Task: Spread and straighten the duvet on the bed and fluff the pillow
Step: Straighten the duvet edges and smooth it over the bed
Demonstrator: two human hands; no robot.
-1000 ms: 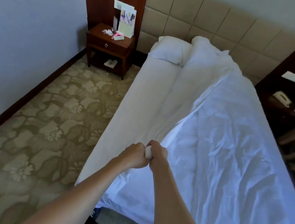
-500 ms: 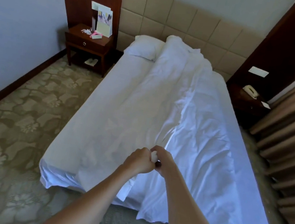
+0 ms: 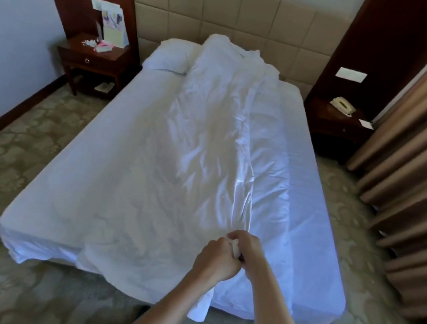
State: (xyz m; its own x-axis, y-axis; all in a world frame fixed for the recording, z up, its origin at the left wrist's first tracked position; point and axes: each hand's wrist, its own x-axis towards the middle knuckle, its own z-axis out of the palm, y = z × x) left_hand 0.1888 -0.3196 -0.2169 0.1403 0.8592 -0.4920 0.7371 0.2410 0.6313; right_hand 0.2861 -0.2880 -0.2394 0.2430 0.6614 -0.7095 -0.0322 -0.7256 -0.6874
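Observation:
A white duvet (image 3: 203, 144) lies folded lengthwise in a creased strip down the middle of the bed (image 3: 311, 254), from the headboard to the foot. At the foot end my left hand (image 3: 215, 259) and my right hand (image 3: 246, 246) sit close together, both gripping a bunched bit of the duvet's edge between them. A white pillow (image 3: 170, 54) lies at the head of the bed on the left, its right part hidden under the duvet.
A dark wooden nightstand (image 3: 93, 58) with cards and small items stands at the left of the headboard. Another nightstand (image 3: 338, 118) with a telephone stands at the right. Brown curtains (image 3: 419, 160) hang along the right side. Patterned carpet surrounds the bed.
The view has shifted from the bed's left side to its foot. The duvet, earlier spread over the right half, now lies in a narrower strip down the middle. Both hands kept their grip.

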